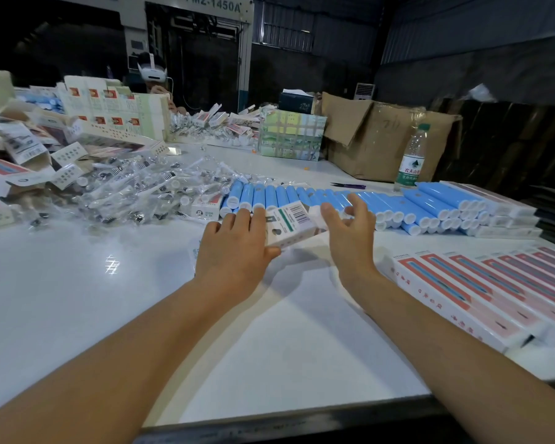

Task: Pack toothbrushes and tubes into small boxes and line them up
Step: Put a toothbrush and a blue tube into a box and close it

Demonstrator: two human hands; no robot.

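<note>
White table (77,315) lies bare toward its near edge; left hand (234,248) grips small box (289,224), right hand (350,232) fingers spread

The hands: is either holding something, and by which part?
The left hand holds a small box by its near left end, thumb underneath. The right hand is open beside it and grips nothing.

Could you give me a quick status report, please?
Left hand holds small white barcoded cardboard box. Right hand open beside it, over blue tubes. Nothing in the way.
</note>
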